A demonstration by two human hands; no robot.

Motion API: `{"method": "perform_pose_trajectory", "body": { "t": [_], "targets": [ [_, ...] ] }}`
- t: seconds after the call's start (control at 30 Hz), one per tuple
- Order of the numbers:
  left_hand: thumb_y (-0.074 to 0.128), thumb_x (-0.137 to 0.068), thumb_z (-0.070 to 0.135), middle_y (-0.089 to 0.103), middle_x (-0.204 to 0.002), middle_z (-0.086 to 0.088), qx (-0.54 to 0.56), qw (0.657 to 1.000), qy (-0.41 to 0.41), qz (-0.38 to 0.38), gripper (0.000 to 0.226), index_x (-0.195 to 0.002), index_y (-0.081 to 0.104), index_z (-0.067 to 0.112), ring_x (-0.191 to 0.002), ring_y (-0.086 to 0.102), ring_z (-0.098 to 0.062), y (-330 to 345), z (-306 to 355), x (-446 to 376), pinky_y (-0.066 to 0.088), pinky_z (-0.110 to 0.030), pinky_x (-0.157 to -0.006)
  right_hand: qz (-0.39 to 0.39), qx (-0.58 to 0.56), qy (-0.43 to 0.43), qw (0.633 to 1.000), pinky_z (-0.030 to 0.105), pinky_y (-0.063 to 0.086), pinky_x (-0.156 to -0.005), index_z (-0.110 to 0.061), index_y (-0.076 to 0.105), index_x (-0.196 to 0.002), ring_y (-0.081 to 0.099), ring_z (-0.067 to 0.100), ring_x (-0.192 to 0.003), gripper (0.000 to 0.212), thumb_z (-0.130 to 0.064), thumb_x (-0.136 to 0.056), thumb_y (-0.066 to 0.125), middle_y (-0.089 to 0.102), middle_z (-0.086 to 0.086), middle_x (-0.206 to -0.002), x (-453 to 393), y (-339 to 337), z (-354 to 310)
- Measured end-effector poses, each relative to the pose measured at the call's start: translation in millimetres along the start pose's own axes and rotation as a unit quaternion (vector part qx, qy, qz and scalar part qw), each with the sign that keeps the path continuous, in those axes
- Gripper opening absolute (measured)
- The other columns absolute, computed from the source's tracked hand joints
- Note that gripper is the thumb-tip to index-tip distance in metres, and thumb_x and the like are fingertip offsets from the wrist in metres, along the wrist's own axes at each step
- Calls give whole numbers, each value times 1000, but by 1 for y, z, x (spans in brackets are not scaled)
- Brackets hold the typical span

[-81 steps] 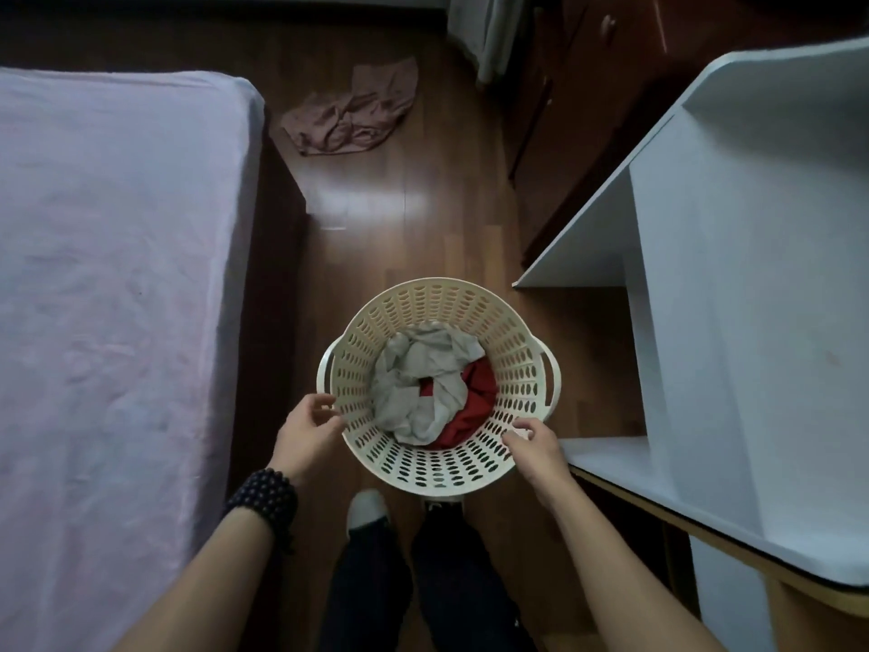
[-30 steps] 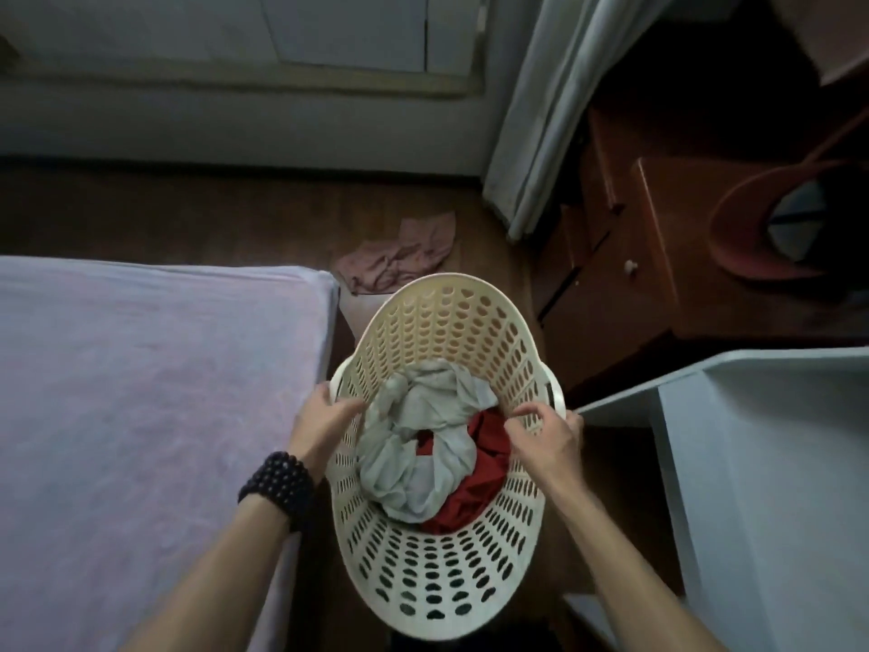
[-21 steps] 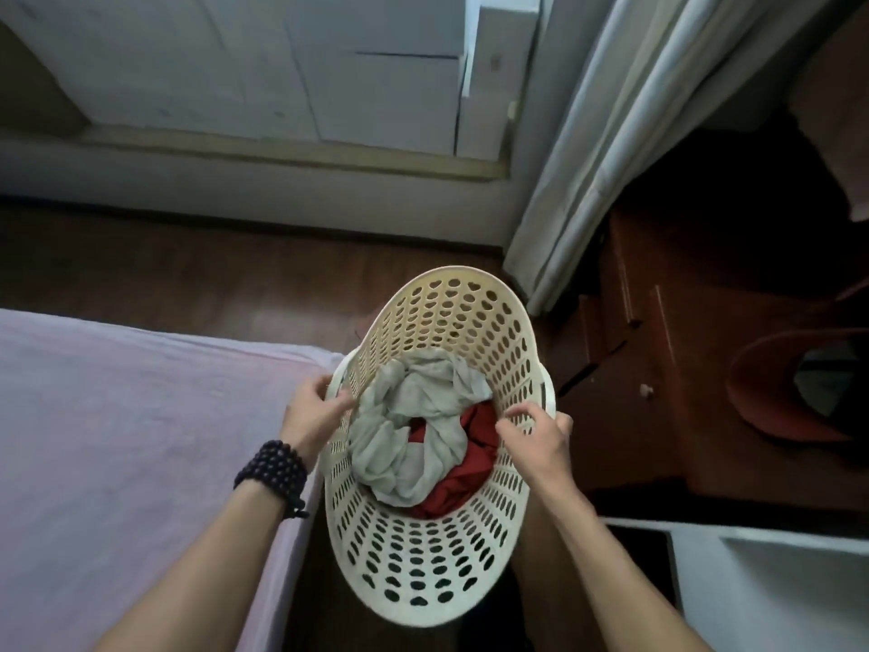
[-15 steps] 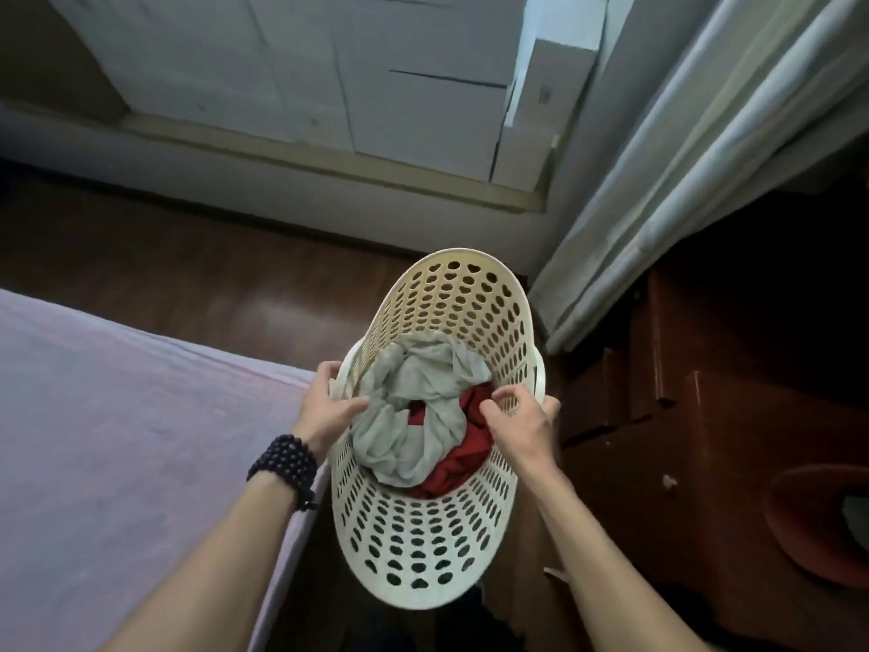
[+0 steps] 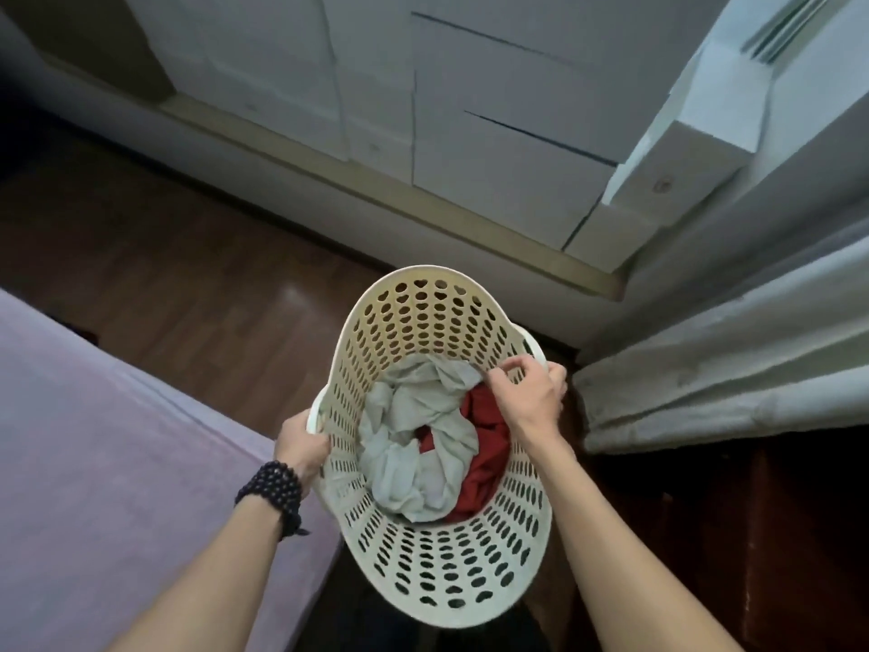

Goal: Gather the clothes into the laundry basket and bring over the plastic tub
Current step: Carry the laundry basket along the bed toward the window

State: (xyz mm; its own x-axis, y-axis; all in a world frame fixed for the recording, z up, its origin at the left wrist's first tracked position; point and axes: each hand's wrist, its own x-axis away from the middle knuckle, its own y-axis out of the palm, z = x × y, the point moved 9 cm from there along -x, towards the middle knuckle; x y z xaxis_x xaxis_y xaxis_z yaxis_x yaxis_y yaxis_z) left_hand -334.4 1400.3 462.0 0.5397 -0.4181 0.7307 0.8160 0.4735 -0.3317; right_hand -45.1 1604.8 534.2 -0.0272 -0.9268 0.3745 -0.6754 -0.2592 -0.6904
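Left hand (image 5: 301,442): closed on the left rim handle of the laundry basket (image 5: 437,571), fingers curled round the outside; a dark bead bracelet (image 5: 272,491) sits on the wrist.
Right hand (image 5: 533,397): gripping the right rim by its handle, thumb and forefinger pinched together just over the edge, close above the cloth; whether they also catch fabric I cannot tell.
Hands together: well apart, one on each side, carrying the basket clear of the floor (image 5: 188,275) and tipped toward the person.
Basket contents: a crumpled grey garment (image 5: 414,444) lying over a red garment (image 5: 484,458), both down at the bottom.
Surroundings: bed (image 5: 117,487) with a lilac sheet to the left, pale curtain (image 5: 729,369) to the right, white wall panels (image 5: 470,134) ahead.
Plastic tub: not in view.
Step in hand: judged to be carrying the part-filled basket across the room, gathering probably unfinished.
Next move: likely set the basket down level beside any remaining clothes, free one hand to drop them in, then go for the tub.
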Motion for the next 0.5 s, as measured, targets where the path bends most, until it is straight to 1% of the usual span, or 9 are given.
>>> {"method": "perform_pose_trajectory", "body": {
  "t": [0.1, 0.2, 0.27, 0.3, 0.37, 0.4, 0.43, 0.5],
  "targets": [
    [50, -90, -4, 73, -94, -18, 23, 995, -21, 90, 22, -93, 68, 9, -87, 72, -37, -17, 19, -30, 60, -57, -78, -3, 34, 4, 999, 50, 28, -115, -25, 64, -91, 37, 34, -125, 17, -38, -81, 61, 39, 7, -127, -44, 16, -23],
    [50, -90, -1, 73, -94, -16, 31, 987, -36, 154, 22, -92, 68, 10, -88, 71, -36, -26, 36, -55, 59, -55, -80, -28, 40, -2, 999, 49, 26, -117, -23, 63, -90, 35, 33, -126, 16, -36, -81, 59, 37, 7, -128, -89, 35, -43],
    [53, -91, 3, 72, -92, -15, 15, 979, -34, 201, 17, -89, 68, 11, -86, 70, -35, -31, 51, -73, 60, -52, -81, -56, 30, -7, 998, 47, 29, -117, -23, 62, -90, 35, 31, -127, 13, -34, -82, 60, 36, 5, -127, -119, 54, -52],
    [55, -91, 5, 72, -91, -14, 11, 975, -34, 221, 15, -87, 67, 11, -85, 69, -34, -30, 59, -91, 60, -49, -78, -70, 25, -13, 997, 46, 32, -115, -23, 62, -90, 36, 30, -127, 12, -33, -82, 60, 36, 4, -126, -140, 68, -58],
    [58, -89, 7, 72, -90, -12, 13, 966, -26, 258, 11, -87, 67, 14, -82, 69, -31, -35, 75, -117, 57, -38, -69, -104, 12, -37, 994, 43, 41, -111, -24, 63, -92, 41, 26, -125, 12, -31, -82, 61, 36, 1, -122, -170, 95, -72],
    [60, -88, 6, 71, -91, -11, 12, 961, -24, 275, 10, -89, 66, 14, -82, 69, -31, -37, 80, -141, 53, -35, -67, -125, 10, -52, 991, 43, 45, -108, -25, 63, -94, 44, 25, -123, 14, -31, -82, 61, 35, -2, -120, -194, 119, -77],
    [61, -86, 6, 71, -92, -11, 7, 958, -24, 286, 10, -90, 65, 14, -84, 69, -31, -40, 84, -165, 52, -35, -66, -146, 8, -57, 988, 42, 49, -105, -25, 63, -97, 47, 23, -121, 16, -31, -82, 61, 34, -4, -120, -215, 142, -80],
    [64, -84, 9, 70, -95, -12, -2, 955, -40, 293, 11, -93, 63, 15, -87, 68, -33, -46, 82, -214, 55, -39, -69, -188, 12, -63, 980, 40, 49, -105, -26, 64, -102, 50, 17, -114, 22, -31, -81, 61, 33, -6, -122, -252, 191, -82]
  ]
}}
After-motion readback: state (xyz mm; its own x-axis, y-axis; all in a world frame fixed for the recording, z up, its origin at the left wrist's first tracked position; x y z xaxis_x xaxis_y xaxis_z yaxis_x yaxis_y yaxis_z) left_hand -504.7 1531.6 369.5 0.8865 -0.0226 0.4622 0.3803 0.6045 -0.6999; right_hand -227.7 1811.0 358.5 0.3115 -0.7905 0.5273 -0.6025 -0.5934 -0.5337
